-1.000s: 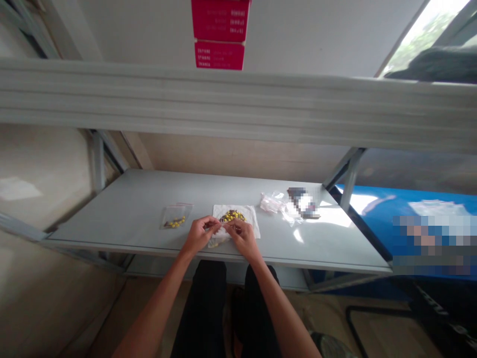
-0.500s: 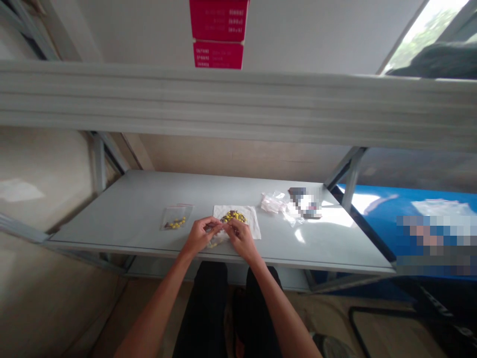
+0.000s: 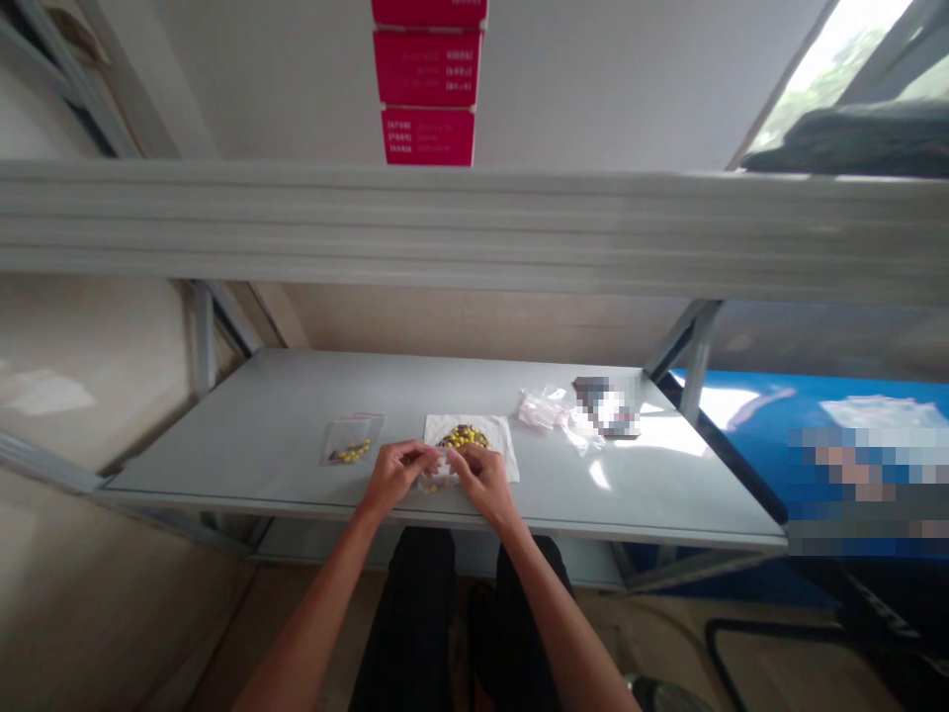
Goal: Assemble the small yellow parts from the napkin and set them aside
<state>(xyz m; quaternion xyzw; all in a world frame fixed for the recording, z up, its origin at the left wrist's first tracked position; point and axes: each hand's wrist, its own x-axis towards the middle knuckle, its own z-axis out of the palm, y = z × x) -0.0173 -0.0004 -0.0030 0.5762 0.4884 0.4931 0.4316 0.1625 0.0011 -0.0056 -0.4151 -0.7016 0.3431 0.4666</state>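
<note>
The left hand and right hand are at the front edge of a grey metal shelf, fingertips close together on a small clear plastic bag held between them. Directly behind, a white paper sheet bears a heap of yellow and dark beads. Left of the sheet and just apart from it lies a flat zip bag containing yellow beads. Further right, crumpled clear wrappers lie beside a pixelated packet, its markings unreadable. Red labels are posted above the shelf
</note>
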